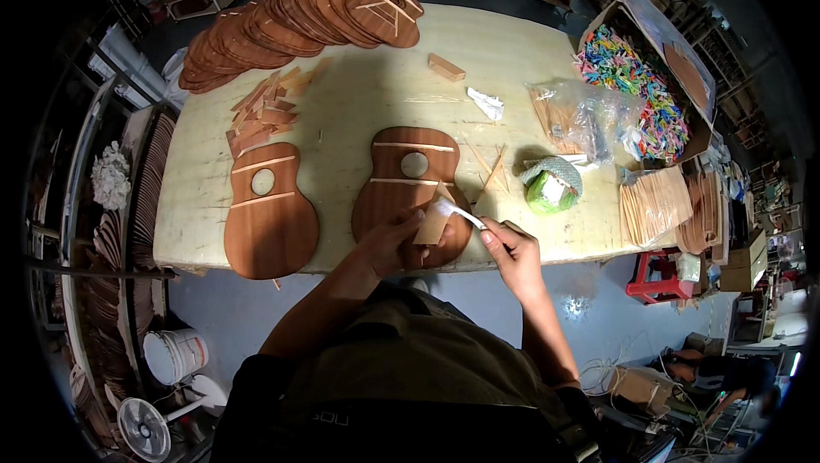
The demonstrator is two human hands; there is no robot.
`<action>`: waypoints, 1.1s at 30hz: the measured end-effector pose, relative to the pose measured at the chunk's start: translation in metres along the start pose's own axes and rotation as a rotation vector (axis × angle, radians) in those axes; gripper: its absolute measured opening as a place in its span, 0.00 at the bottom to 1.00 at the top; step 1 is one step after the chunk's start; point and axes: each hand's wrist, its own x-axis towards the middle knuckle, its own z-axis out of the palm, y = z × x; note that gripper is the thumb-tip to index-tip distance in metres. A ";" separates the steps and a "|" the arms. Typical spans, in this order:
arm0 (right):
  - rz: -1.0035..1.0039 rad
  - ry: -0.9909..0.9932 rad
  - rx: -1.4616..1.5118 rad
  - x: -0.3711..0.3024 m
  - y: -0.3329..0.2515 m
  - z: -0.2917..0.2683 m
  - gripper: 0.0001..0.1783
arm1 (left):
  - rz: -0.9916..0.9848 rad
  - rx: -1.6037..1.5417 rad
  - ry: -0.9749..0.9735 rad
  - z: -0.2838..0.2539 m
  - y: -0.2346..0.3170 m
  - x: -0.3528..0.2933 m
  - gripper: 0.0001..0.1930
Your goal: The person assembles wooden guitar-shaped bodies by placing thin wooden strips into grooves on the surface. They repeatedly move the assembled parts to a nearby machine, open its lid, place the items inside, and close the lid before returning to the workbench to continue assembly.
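Above the near edge of the table, my left hand (395, 241) grips a small, thin wooden piece (432, 227). My right hand (510, 249) pinches a white-handled brush (466, 216), whose white end rests against the upper part of that piece. Beneath them lies a brown ukulele-shaped soundboard (389, 215) with a round hole and two pale braces; my hands cover part of it. A second soundboard (272, 241) with similar braces lies to the left. Right of the middle board stands a green tub (551, 192) with a greyish cover partly over its top.
Many stacked soundboards (282, 23) fan across the far left, near a pile of wood strips (265, 108). A wooden block (446, 67), crumpled white paper (485, 103), a plastic bag (589, 117) and a box of colourful clothespins (632, 70) occupy the far and right side. A person (717, 378) is lower right.
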 end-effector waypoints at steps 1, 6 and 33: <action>-0.037 0.038 -0.055 0.004 -0.004 0.001 0.12 | 0.010 0.056 -0.012 0.003 0.001 -0.001 0.25; -0.236 0.341 -0.303 0.015 0.000 0.010 0.12 | 0.047 0.062 0.057 0.008 -0.004 -0.005 0.24; 0.495 -0.140 0.261 0.046 0.123 0.125 0.08 | 0.552 1.902 0.509 -0.071 -0.023 -0.035 0.20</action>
